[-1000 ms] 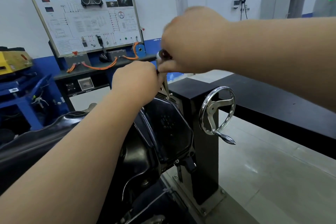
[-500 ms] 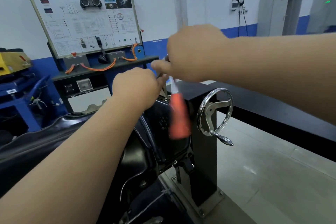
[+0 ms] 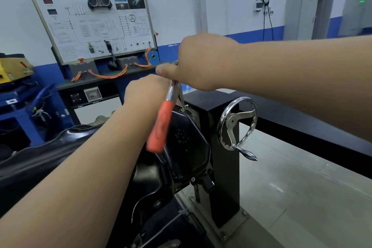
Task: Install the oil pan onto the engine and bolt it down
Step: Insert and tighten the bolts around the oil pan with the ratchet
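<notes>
Swung leftward, the ratchet [image 3: 159, 127] hangs mid-frame from the right hand [image 3: 201, 64], fingers clamped on its head. The left hand [image 3: 145, 90] hides its fingers: cannot tell. A handwheel [image 3: 233, 122] stands right of centre.

Black stand post [image 3: 223, 177] on a grey floor [image 3: 302, 197].
Fixed at the foot to a bolted metal base plate [image 3: 233, 227] flat on the floor; carries the black engine [image 3: 187, 147] against its left side, a chrome handwheel [image 3: 237, 125] on the near face, and a black beam [image 3: 302, 121] running right.
</notes>
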Action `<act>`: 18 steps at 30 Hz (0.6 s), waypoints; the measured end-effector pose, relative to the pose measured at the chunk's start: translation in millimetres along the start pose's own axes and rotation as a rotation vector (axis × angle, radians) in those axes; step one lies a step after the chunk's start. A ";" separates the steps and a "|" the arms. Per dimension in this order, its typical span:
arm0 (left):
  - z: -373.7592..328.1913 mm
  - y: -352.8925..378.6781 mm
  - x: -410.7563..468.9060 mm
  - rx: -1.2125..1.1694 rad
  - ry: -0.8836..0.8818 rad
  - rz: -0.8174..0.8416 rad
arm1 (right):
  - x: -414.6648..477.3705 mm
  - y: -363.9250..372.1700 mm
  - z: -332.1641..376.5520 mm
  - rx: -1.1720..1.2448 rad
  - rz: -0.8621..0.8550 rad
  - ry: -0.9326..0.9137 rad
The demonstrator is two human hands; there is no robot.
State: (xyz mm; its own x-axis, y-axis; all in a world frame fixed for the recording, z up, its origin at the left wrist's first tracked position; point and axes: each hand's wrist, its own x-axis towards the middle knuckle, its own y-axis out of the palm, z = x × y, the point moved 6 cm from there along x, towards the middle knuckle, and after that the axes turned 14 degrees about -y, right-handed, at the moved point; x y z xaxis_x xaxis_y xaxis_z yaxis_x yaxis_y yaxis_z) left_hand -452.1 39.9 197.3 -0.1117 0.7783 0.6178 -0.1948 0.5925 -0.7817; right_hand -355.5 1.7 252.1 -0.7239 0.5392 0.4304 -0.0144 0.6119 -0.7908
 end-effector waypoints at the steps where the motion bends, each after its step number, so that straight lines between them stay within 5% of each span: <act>1: 0.7 0.5 0.2 -0.010 0.008 0.016 | 0.2 -1.6 1.4 -0.070 0.020 -0.052; 5: 0.8 2.4 -2.5 0.001 0.096 0.040 | -7.2 -18.0 11.6 -0.382 -0.064 -0.499; 12: 1.8 -0.1 1.1 0.007 0.030 -0.026 | 0.7 -1.8 6.1 -0.113 0.026 -0.145; 18: -4.5 -0.3 -1.0 -0.024 0.140 -0.053 | -7.7 -18.8 3.4 -0.451 -0.015 -0.439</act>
State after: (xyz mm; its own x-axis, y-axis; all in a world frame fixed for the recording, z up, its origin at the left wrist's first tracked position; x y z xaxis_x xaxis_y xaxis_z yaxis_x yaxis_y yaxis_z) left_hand -447.5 39.8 196.6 0.0359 0.7661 0.6417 -0.1733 0.6371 -0.7510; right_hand -352.0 -15.9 262.2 -0.9429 0.2994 0.1459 0.1960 0.8530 -0.4837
